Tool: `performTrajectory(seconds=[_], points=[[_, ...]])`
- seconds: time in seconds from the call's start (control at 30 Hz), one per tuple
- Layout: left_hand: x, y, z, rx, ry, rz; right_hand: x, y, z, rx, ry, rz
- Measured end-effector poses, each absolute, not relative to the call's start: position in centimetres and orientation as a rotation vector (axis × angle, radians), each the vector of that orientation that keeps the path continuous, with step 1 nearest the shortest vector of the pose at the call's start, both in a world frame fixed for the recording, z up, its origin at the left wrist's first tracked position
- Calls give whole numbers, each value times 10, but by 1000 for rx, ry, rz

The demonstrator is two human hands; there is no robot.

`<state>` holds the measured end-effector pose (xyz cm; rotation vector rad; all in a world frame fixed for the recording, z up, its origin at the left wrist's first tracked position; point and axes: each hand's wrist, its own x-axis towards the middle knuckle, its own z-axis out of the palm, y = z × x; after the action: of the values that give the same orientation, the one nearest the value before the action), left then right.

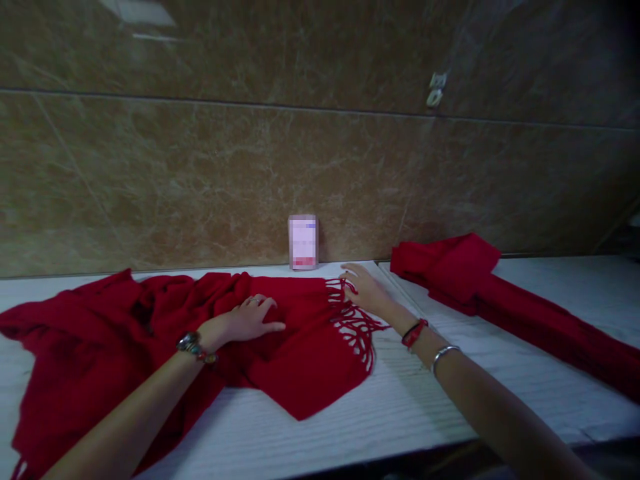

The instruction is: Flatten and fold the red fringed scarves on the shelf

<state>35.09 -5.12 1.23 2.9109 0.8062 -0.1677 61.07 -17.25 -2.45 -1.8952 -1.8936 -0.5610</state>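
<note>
A red scarf (295,373) with a knotted fringe (357,337) lies on the white wood-grain table. Its left part is bunched in loose folds, while the fringed end on the right is spread fairly flat. My left hand (247,320) rests palm down on the scarf, fingers apart, with a ring on one finger. At the upper corner of the fringed end, my right hand (367,291) touches the strands with its fingers stretched out. A second red cloth (480,287), folded into a long strip, lies to the right of my right hand.
A phone (303,243) with a blurred screen leans upright against the brown marbled wall (200,180) behind the table. White fittings (436,90) are fixed on the wall. The white table (390,400) has a seam near my right hand and a front edge below.
</note>
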Motion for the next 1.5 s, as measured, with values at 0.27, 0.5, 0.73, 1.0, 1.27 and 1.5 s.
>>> performTrajectory(seconds=[0.27,0.5,0.73,1.0,1.27,1.5], points=[[418,-26,-16,2925,768,-213,625,-168,-37,-1991,-2161,-371],[404,-20,-28,2911,850,-126,643,-174,-28,-2190,-1910,-469],[405,-27,-23,2907,848,-139,615,-150,-39,-2023,-2087,-351],[404,-24,-29,2882,829,-82,640,-163,-35,-2104,-1859,-455],[403,-24,-29,2908,822,-98,657,-150,-40,-2231,-2002,-438],[405,-27,-30,2909,819,-87,669,-147,-37,-2139,-1870,-500]])
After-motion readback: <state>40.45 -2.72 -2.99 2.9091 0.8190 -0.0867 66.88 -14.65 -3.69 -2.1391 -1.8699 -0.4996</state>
